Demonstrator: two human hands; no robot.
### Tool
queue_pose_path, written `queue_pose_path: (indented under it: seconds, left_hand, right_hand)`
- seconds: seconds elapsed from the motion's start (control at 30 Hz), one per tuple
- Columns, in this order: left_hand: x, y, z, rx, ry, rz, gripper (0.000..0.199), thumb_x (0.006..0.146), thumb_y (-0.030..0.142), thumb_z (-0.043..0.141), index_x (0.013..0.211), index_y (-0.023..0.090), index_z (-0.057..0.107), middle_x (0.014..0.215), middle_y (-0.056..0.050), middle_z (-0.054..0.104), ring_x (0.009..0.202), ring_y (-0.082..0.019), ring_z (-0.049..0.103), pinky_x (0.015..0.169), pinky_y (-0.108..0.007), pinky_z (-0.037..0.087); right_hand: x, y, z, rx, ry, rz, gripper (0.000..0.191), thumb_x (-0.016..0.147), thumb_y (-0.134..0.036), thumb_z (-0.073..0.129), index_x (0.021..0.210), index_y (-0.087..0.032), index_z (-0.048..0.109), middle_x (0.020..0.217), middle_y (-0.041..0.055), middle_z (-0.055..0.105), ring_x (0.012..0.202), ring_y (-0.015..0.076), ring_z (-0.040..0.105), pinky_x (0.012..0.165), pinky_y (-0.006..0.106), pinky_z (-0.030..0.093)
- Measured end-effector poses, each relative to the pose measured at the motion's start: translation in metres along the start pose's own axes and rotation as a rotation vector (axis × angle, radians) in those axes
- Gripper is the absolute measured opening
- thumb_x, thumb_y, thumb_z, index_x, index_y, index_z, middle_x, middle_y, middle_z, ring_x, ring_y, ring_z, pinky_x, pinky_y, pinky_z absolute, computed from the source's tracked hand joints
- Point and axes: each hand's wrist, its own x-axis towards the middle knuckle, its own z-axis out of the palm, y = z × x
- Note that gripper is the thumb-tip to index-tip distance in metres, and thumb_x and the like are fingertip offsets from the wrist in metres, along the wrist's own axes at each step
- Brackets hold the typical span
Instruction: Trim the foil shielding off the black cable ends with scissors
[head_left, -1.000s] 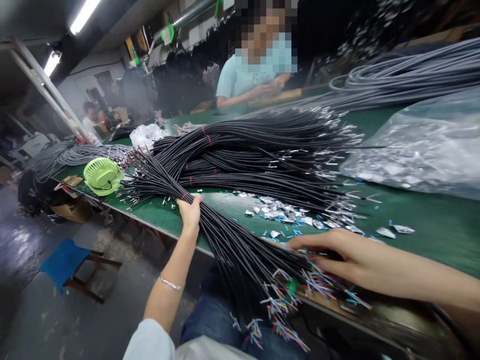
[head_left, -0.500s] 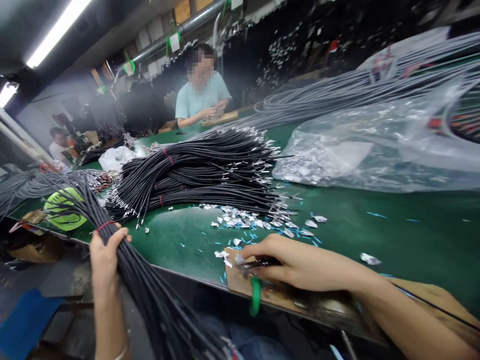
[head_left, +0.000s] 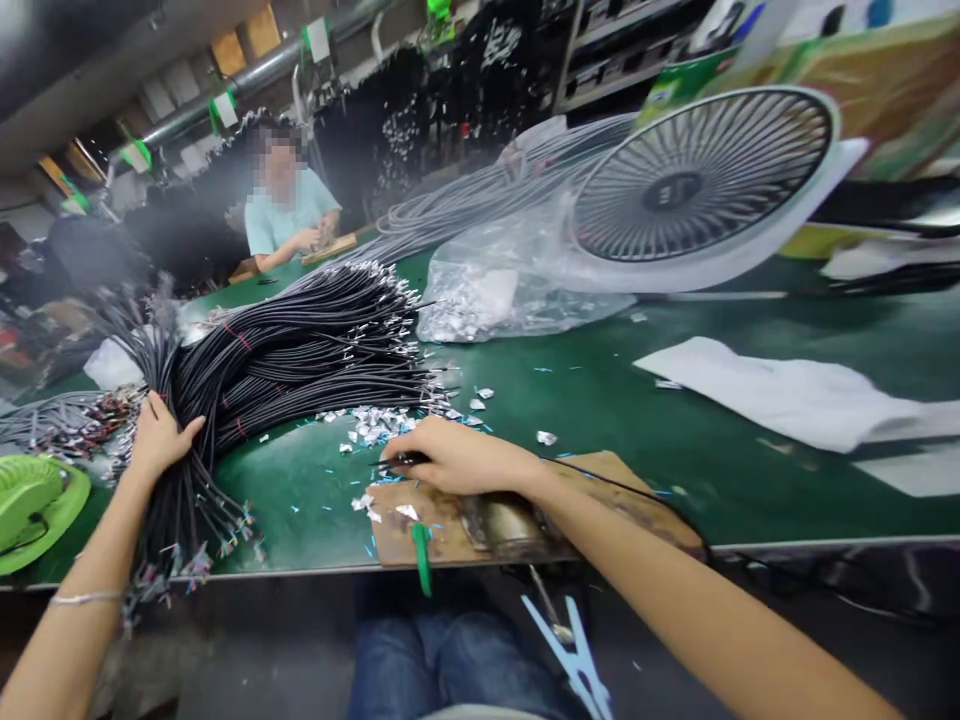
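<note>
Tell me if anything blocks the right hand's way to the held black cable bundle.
Nothing tall visibly stands between the right hand and the black cable bundle in the left hand; only foil scraps and blue clippings lie on the green tabletop there.

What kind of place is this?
Probably a cable workshop: black cables lie bundled on a green workbench, foil scraps litter it, and a co-worker sits across.

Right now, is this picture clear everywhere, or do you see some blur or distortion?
Head view: the cable bundle held in the left hand is smeared at its upper end; haze veils the background beside the far person; the white-rimmed fan looks stretched, probably by the lens.
</note>
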Motion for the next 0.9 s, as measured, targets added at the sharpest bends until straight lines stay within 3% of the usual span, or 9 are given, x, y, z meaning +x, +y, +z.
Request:
queue_pose_path:
  seconds: [0.07, 0.13, 0.23, 0.3, 0.37, 0.5, 0.67, 0.77, 0.9]
  left_hand:
    - [-0.017, 0.010, 0.013, 0.063, 0.034, 0.047, 0.073, 0.077, 0.041, 0.050, 0.125, -0.011, 0.038, 0.140, -0.037, 0.024, 0.133, -0.048, 0.015, 0.103, -0.064, 0.013]
    - [-0.042, 0.023, 0.021, 0.105, 0.081, 0.170, 0.065, 0.085, 0.043, 0.038, 0.128, -0.005, 0.039, 0.144, -0.031, 0.020, 0.137, -0.041, 0.008, 0.107, -0.061, 0.009]
    - [-0.092, 0.040, 0.034, -0.091, -0.194, 0.414, 0.058, 0.087, 0.045, 0.034, 0.135, 0.012, 0.036, 0.137, -0.018, 0.042, 0.132, -0.028, 0.033, 0.108, -0.047, 0.028]
    - [-0.124, 0.045, 0.046, -0.157, -0.362, 0.485, 0.063, 0.087, 0.044, 0.037, 0.141, 0.017, 0.024, 0.140, -0.015, 0.040, 0.131, -0.026, 0.035, 0.107, -0.046, 0.032]
    - [-0.144, 0.049, 0.060, -0.146, -0.399, 0.495, 0.069, 0.086, 0.045, 0.039, 0.142, 0.011, 0.020, 0.145, -0.019, 0.032, 0.134, -0.029, 0.029, 0.108, -0.048, 0.029]
    - [-0.130, 0.070, 0.087, -0.144, -0.329, 0.291, 0.073, 0.083, 0.054, 0.039, 0.135, 0.003, 0.031, 0.141, -0.026, 0.034, 0.133, -0.034, 0.028, 0.108, -0.053, 0.024]
    - [-0.080, 0.120, 0.105, -0.170, -0.300, 0.089, 0.077, 0.086, 0.053, 0.028, 0.129, -0.010, 0.034, 0.135, -0.034, 0.034, 0.132, -0.039, 0.028, 0.106, -0.056, 0.022]
    - [-0.078, 0.141, 0.105, -0.226, -0.387, 0.155, 0.073, 0.088, 0.052, 0.023, 0.132, -0.004, 0.035, 0.139, -0.028, 0.036, 0.133, -0.033, 0.030, 0.108, -0.049, 0.024]
    - [-0.097, 0.149, 0.096, -0.291, -0.515, 0.362, 0.076, 0.083, 0.058, 0.035, 0.139, 0.007, 0.029, 0.147, -0.018, 0.028, 0.137, -0.026, 0.023, 0.111, -0.042, 0.022]
  right_hand:
    - [0.000, 0.001, 0.003, -0.075, 0.047, 0.083, 0.025, 0.081, -0.009, 0.049, 0.095, -0.017, 0.067, 0.088, 0.0066, 0.069, 0.080, 0.0201, 0.063, 0.064, 0.023, 0.040]
    - [0.002, 0.003, 0.007, -0.150, 0.084, 0.152, 0.024, 0.080, -0.006, 0.048, 0.092, -0.015, 0.067, 0.086, 0.0099, 0.068, 0.081, 0.0235, 0.063, 0.062, 0.026, 0.039]
    - [0.011, 0.011, 0.008, -0.238, 0.134, 0.209, 0.028, 0.081, -0.004, 0.044, 0.096, -0.015, 0.065, 0.095, 0.0121, 0.065, 0.084, 0.0235, 0.062, 0.063, 0.026, 0.039]
    - [0.019, 0.023, 0.002, -0.293, 0.185, 0.255, 0.030, 0.082, -0.006, 0.043, 0.106, -0.014, 0.061, 0.106, 0.0144, 0.060, 0.085, 0.0239, 0.062, 0.063, 0.027, 0.040]
    - [0.028, 0.038, -0.007, -0.348, 0.238, 0.317, 0.035, 0.085, -0.013, 0.045, 0.119, -0.014, 0.053, 0.117, 0.0175, 0.054, 0.087, 0.0269, 0.061, 0.063, 0.029, 0.040]
    - [0.048, 0.061, -0.018, -0.430, 0.222, 0.331, 0.049, 0.077, -0.035, 0.062, 0.119, -0.012, 0.052, 0.107, 0.0172, 0.060, 0.087, 0.0313, 0.061, 0.064, 0.030, 0.041]
    - [0.064, 0.076, -0.020, -0.536, 0.198, 0.235, 0.029, 0.084, -0.022, 0.056, 0.109, -0.008, 0.058, 0.099, 0.0193, 0.064, 0.092, 0.0304, 0.061, 0.068, 0.030, 0.040]
    - [0.071, 0.087, -0.028, -0.565, 0.201, 0.218, 0.023, 0.087, -0.024, 0.054, 0.103, -0.008, 0.062, 0.095, 0.0197, 0.066, 0.092, 0.0309, 0.062, 0.068, 0.031, 0.040]
    - [0.079, 0.103, -0.039, -0.566, 0.225, 0.211, 0.026, 0.086, -0.034, 0.058, 0.097, -0.013, 0.067, 0.094, 0.0167, 0.068, 0.093, 0.0313, 0.061, 0.067, 0.030, 0.040]
